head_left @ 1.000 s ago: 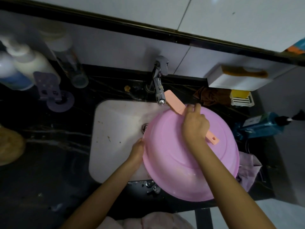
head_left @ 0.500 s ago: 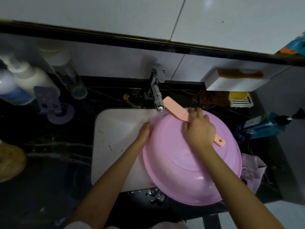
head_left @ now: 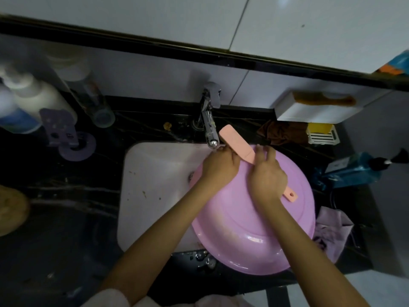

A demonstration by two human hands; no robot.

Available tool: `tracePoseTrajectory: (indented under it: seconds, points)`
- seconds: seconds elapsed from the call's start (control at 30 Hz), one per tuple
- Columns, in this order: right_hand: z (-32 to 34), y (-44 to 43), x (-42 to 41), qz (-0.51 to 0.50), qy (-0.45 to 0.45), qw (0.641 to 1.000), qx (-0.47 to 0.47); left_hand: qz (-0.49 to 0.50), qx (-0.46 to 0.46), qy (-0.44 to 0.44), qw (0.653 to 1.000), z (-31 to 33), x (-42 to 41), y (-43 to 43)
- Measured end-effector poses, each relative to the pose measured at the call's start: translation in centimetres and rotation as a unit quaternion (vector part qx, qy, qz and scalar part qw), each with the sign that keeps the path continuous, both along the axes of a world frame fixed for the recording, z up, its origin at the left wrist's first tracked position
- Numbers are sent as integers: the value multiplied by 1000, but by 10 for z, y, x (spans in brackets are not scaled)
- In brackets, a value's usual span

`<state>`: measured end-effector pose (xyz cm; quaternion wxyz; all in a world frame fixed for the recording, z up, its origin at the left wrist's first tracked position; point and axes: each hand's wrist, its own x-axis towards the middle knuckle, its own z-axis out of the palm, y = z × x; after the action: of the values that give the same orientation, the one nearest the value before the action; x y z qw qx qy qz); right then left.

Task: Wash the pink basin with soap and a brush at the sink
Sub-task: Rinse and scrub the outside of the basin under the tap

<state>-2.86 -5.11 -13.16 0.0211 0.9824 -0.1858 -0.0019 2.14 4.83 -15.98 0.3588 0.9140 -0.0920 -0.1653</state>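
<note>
The pink basin [head_left: 254,229] sits tilted over the three-o'clock side of the sink [head_left: 155,185]. The right hand [head_left: 267,177] grips the brush [head_left: 235,145] by its handle, head pointing to eleven o'clock, just beside the tap [head_left: 210,129]. The left hand [head_left: 218,168] curls over the basin's twelve-o'clock rim, holding it.

The right hand [head_left: 266,175] grips the brush [head_left: 235,144], left hand [head_left: 218,167] curled alongside.

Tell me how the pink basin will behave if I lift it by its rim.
Probably light: the pink basin looks like thin plastic, wide and shallow. Likely slippery, since its glossy surface shines near the front rim. Perched over the sink's edge, it may tip if unsupported.
</note>
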Motion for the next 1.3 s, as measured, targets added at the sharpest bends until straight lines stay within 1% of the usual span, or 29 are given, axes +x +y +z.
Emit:
tracePoseTrajectory:
  seconds: [0.03,0.07,0.13,0.17,0.2,0.23,0.27,0.3,0.33,0.37,0.4,0.43,0.47,0.53,0.6,0.63,0.7,0.73,0.8,0.87,0.93,0.97,1.0,1.03,1.07,1.17,1.2,1.27,1.3]
  points:
    - [-1,2,3,6,-1,1000,-2,0,-17,49,999,-3,10,-1]
    - [-3,5,5,9,1,1000,-4,13,-53,112,992,-10,18,1]
    - [-2,11,11,10,9,1000,-10,77,-158,231,957,-22,26,14]
    - [-2,13,13,10,15,1000,-13,117,-175,266,941,-25,20,21]
    - [-3,14,13,14,21,1000,-19,150,-174,292,929,-30,11,28]
    - [-4,14,13,18,21,999,-27,172,-157,290,928,-32,-1,32]
    - [-5,13,13,18,18,999,-31,178,-137,264,938,-29,-16,34]
    - [-5,13,13,17,12,999,-33,166,-115,217,955,-20,-30,33]
    - [-5,12,13,16,12,999,-31,148,-96,147,973,-15,-36,28]
    - [-6,12,13,14,15,999,-29,121,-86,92,985,-11,-35,24]
    - [-5,12,13,12,18,999,-28,99,-88,70,989,-10,-22,15]
    - [-6,11,13,13,19,999,-29,96,-105,89,986,-15,-8,10]
    - [-5,11,12,16,19,999,-28,109,-127,138,976,-24,9,5]
    - [-3,11,11,17,10,1000,-18,126,-167,255,944,-40,29,10]
    - [-3,9,10,17,4,1000,-19,148,-213,304,917,-40,15,27]
    - [-5,8,9,17,0,1000,-21,163,-218,315,909,-36,-1,35]
    - [-8,10,11,16,-1,1000,-21,179,-216,305,910,-36,-26,41]
    - [-8,11,13,19,-2,999,-28,173,-202,281,922,-31,-35,37]
    - [-9,14,16,24,8,999,-37,127,-156,190,961,-19,-36,31]
    - [-7,15,17,24,29,998,-41,96,-157,164,969,-24,-13,24]
    - [-5,14,17,25,32,998,-41,100,-159,227,956,-39,9,21]
    - [-4,13,16,24,32,998,-39,106,-168,274,941,-45,15,24]
    - [-4,13,16,23,33,998,-38,110,-192,300,928,-47,13,29]
    - [-4,12,15,22,36,998,-36,118,-214,301,922,-45,3,35]
    - [-4,11,16,19,39,998,-35,115,-225,288,924,-45,-11,45]
    - [-5,10,16,13,40,998,-35,87,-195,256,943,-47,-43,80]
    - [-5,10,16,12,41,999,-35,92,-209,243,943,-52,-51,89]
    - [-5,11,16,14,44,998,-31,148,-227,217,938,-64,-59,102]
    - [-5,11,17,16,47,998,-33,178,-213,212,937,-72,-60,104]
